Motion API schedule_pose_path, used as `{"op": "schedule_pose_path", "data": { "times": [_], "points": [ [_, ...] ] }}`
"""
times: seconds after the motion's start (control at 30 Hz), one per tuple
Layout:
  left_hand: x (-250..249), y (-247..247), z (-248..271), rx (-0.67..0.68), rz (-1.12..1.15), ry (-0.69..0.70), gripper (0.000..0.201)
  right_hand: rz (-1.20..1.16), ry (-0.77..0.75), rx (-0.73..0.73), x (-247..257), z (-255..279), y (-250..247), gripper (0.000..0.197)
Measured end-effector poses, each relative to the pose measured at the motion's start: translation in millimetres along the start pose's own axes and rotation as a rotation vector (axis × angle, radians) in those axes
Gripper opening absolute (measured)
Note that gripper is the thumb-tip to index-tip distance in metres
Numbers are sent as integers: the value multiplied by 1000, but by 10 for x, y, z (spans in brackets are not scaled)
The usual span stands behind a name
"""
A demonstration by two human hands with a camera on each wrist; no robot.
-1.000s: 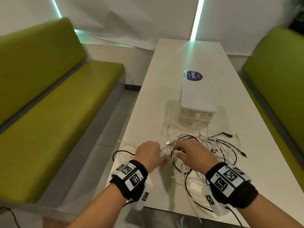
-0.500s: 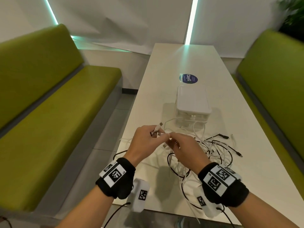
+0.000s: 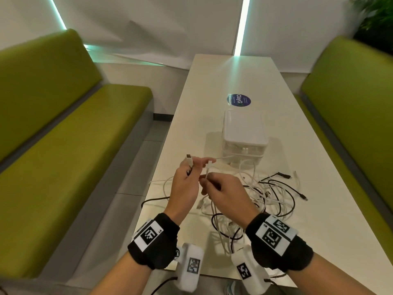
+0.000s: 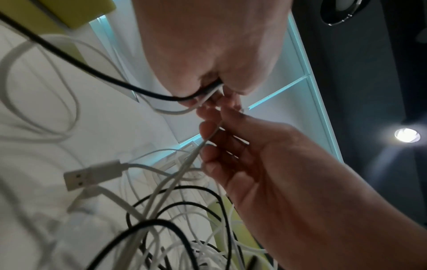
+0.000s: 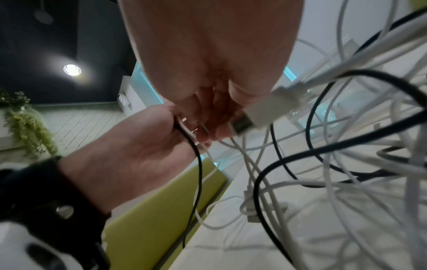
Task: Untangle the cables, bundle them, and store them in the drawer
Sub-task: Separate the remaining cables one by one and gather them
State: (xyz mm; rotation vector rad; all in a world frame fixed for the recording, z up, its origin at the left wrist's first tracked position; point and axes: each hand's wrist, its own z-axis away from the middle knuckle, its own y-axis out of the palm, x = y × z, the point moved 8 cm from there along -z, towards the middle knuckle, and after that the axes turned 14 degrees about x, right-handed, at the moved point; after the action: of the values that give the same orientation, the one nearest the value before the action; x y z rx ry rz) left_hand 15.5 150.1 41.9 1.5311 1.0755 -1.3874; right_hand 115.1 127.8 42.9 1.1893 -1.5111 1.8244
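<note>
A tangle of white and black cables lies on the white table, in front of a small white drawer box. My left hand is raised above the table and grips a white cable just behind its USB plug. A black cable also runs into that grip. My right hand, close beside the left, pinches a white cable strand that trails down into the tangle. Another white USB plug hangs below the hands.
Green benches stand along both sides: the left bench and the right bench. A round blue sticker lies behind the drawer box. The near table edge is right below my left hand, and one black cable hangs over it.
Both hands have risen from the table surface, lifting the white cable's plug end out of the tangle. The hands stay close together.
</note>
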Motion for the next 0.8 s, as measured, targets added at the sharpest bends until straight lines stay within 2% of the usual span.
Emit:
{"op": "schedule_pose_path", "data": {
  "times": [0.13,0.27,0.33,0.47,0.53,0.6,0.7,0.8],
  "points": [
    [114,23,-6,59,42,-48,41,5,11,10,24,-22,112,34],
    [281,30,-7,146,128,-157,52,-9,34,5,-52,-63,143,17],
    [273,18,-9,187,88,-178,61,-6,24,18,-51,-72,147,14],
    [181,-53,5,209,-123,-130,56,-66,16,-30,-58,-57,48,15],
    [204,-75,32,217,-180,-101,59,-82,13,-39,-61,-48,34,16],
    [254,-77,59,218,-193,-107,66,-108,19,-43,-57,-36,38,19],
    [236,-58,87,190,-151,-76,55,-136,20,-42,-68,-36,18,24],
    [215,-70,71,164,-96,-84,53,-51,10,47,-59,-55,81,15]
  ]
}}
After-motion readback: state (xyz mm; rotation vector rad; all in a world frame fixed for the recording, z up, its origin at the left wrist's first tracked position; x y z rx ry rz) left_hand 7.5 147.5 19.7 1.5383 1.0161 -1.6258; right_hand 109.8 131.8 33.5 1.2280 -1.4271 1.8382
